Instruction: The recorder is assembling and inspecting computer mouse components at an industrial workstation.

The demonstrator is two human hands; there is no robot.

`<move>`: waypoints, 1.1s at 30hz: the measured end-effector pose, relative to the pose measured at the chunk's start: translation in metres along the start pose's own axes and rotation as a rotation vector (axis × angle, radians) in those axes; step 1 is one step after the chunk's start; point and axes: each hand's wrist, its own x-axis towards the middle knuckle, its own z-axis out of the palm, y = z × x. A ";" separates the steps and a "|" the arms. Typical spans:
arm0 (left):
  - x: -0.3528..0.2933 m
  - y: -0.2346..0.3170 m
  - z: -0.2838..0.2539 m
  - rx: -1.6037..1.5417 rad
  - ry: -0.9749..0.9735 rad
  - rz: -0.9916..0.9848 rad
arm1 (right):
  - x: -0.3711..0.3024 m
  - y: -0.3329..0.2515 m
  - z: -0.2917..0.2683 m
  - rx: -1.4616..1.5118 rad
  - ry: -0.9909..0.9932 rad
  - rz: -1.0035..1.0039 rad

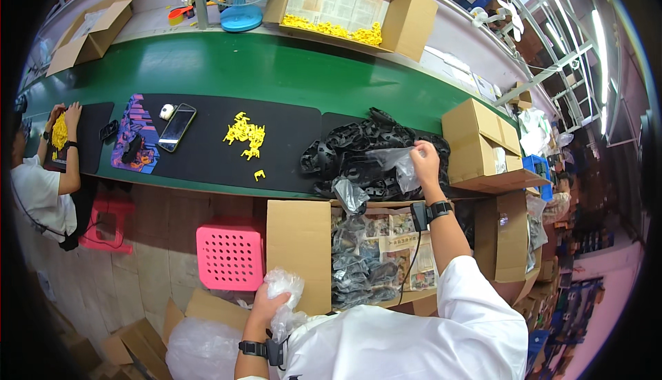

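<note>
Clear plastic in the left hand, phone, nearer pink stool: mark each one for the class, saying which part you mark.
Clear plastic (285, 285): head view, its crumpled upper part.
Phone (177, 127): head view, its screen.
Nearer pink stool (229, 258): head view, its holed seat.

Your short-sleeved shirt (400, 342) was plain white, the long worktop (296, 73) green, the perforated plastic stool (231, 256) pink, the heaped plastic parts (348, 140) black.

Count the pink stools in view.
2: one pink stool left of the open cardboard box, another pink stool beside the co-worker at far left. Others may be hidden.
</note>
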 end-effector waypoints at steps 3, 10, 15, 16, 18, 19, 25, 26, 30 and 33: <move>-0.002 0.003 0.001 0.006 0.010 -0.017 | -0.005 -0.018 -0.006 0.351 0.001 0.143; 0.003 -0.009 -0.003 0.041 0.026 0.001 | -0.061 -0.086 0.037 -0.001 -0.694 -0.039; 0.002 -0.011 -0.008 0.059 0.010 0.020 | -0.092 -0.099 0.070 -0.462 -0.798 -0.185; 0.001 -0.012 -0.009 0.054 0.012 0.022 | -0.094 -0.098 0.072 -0.502 -0.828 -0.209; -0.001 -0.012 -0.011 0.061 0.042 0.041 | -0.094 -0.094 0.075 -0.534 -0.847 -0.225; -0.003 -0.013 -0.011 0.062 0.077 0.058 | -0.092 -0.098 0.074 -0.535 -0.848 -0.225; 0.002 -0.010 -0.012 0.045 0.031 0.015 | -0.090 -0.085 0.057 -0.371 -0.778 -0.250; 0.004 -0.009 -0.011 0.044 0.030 0.015 | -0.093 -0.082 0.055 -0.338 -0.803 -0.235; 0.008 -0.008 -0.005 0.043 0.001 0.020 | -0.116 -0.095 0.054 -0.430 -0.895 -0.224; 0.009 -0.006 -0.006 0.093 -0.024 -0.012 | -0.133 -0.073 0.061 -0.489 -0.823 -0.388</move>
